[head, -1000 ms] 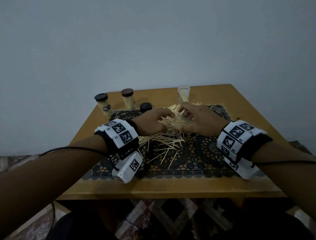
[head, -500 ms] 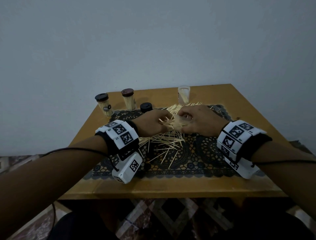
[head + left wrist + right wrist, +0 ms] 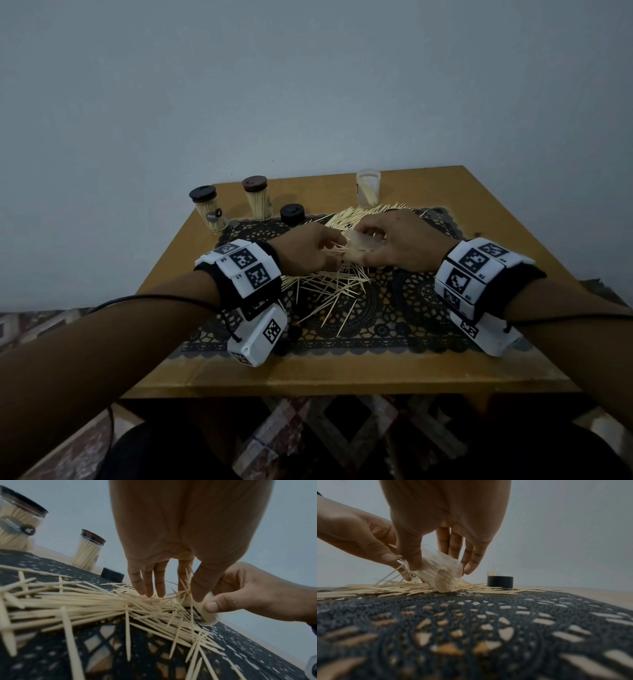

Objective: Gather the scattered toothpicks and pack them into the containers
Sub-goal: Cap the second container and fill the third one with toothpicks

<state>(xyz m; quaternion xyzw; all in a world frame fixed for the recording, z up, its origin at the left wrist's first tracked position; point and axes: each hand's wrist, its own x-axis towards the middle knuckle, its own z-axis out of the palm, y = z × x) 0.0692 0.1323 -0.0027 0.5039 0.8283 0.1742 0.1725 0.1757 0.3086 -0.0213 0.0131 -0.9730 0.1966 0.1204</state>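
While a clear plastic container [image 3: 441, 573] is held tilted in the right hand [image 3: 400, 245] over the lace mat [image 3: 394, 308], a small bunch of toothpicks [image 3: 185, 588] is pinched at its mouth by the left hand [image 3: 308, 251]; scattered toothpicks [image 3: 329, 291] are spread beneath.

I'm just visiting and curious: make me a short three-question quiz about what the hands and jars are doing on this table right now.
1. True or false: the right hand holds a clear container tilted on its side.
2. How many containers at the back of the wooden table have lids on? A) one B) two C) four
3. Fill in: the left hand pinches a bunch of ______ at the container's mouth.

Key: 1 true. 2 B: the black-lidded container and the brown-lidded container; the open container has none, and a loose black lid lies on the lace mat. 3 toothpicks.
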